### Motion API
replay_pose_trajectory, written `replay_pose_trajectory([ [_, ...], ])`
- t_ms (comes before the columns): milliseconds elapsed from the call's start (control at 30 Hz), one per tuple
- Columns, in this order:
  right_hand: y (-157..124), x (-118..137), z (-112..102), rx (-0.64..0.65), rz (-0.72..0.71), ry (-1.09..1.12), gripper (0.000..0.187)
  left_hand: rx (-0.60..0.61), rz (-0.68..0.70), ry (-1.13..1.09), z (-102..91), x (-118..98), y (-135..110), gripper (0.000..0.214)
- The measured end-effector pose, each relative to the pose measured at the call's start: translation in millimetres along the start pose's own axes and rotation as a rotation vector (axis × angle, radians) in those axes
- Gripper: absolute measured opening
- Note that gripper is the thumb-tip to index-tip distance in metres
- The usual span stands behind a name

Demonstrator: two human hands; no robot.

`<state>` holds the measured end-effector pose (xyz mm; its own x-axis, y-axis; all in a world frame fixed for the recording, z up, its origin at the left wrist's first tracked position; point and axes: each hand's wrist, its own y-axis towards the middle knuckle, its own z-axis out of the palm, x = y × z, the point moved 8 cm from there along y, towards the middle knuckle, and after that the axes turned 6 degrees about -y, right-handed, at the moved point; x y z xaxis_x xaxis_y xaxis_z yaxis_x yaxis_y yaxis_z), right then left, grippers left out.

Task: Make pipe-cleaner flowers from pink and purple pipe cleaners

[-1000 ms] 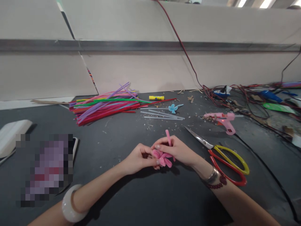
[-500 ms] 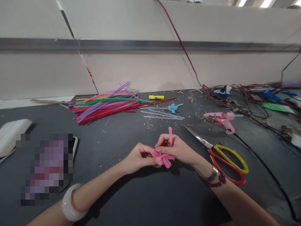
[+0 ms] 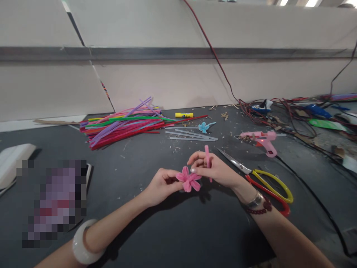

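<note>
My left hand (image 3: 161,187) pinches a pink fuzzy flower (image 3: 189,181) by its left-hand petals, to the left of the scissors (image 3: 247,171) on a dark tabletop (image 3: 167,234), a grip that seems meant to leave the other petals showing. My right hand (image 3: 219,170), between flower and scissors, keeps a pink strip (image 3: 207,154) upright in its curled fingers, likely so that the thumb and index finger stay free at the petals; whether that thumb presses a petal or merely sits beside it, I cannot tell. The scissors lie with blades together and handles toward my right arm, probably for an easy pick-up. Beyond their handles rests a pink glue gun (image 3: 266,140), its cord trailing to the right, perhaps parked there to keep it off my work. Beyond and left of their tips lie translucent sticks (image 3: 192,139) and a blue flower (image 3: 203,127); farther left, a bundle of colored stems (image 3: 122,128) is heaped together, presumably within reach.
</note>
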<state>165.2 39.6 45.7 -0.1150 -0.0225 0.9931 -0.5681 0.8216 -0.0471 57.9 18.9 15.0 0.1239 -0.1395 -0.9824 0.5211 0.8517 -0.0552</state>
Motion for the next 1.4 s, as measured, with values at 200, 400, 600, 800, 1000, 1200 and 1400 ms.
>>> replay_pose_trajectory([
  [200, 2.3, 1.5, 6.4, -0.013, -0.013, -0.048, 0.017, 0.062, -0.016, -0.008, 6.6, -0.9, -1.6, 0.016],
  [400, 0.5, -1.3, 9.9, 0.1, 0.049, -0.05, 0.02, 0.057, -0.016, 0.027, 4.5, 0.7, -1.5, 0.019],
  [600, -0.1, -0.4, 8.8, 0.093, 0.002, 0.009, 0.015, 0.027, -0.011, 0.002, 2.3, 2.5, -1.6, 0.016],
  [800, -1.3, 4.9, 10.5, 0.019, -0.037, -0.02, 0.017, 0.034, 0.0, -0.032, 4.6, -0.1, -2.0, 0.014],
  [1000, -1.1, 8.3, 10.8, -0.009, -0.05, -0.037, 0.018, 0.016, 0.014, -0.018, 1.6, -1.4, -1.9, 0.014],
  [1200, -1.3, 8.8, 8.7, 0.033, -0.057, -0.018, 0.015, -0.003, 0.027, 0.015, -0.1, -1.6, -1.2, 0.014],
  [1400, 0.2, 4.8, 9.3, 0.025, -0.066, -0.048, 0.014, 0.015, 0.083, 0.071, 2.6, -8.2, -2.4, 0.015],
])
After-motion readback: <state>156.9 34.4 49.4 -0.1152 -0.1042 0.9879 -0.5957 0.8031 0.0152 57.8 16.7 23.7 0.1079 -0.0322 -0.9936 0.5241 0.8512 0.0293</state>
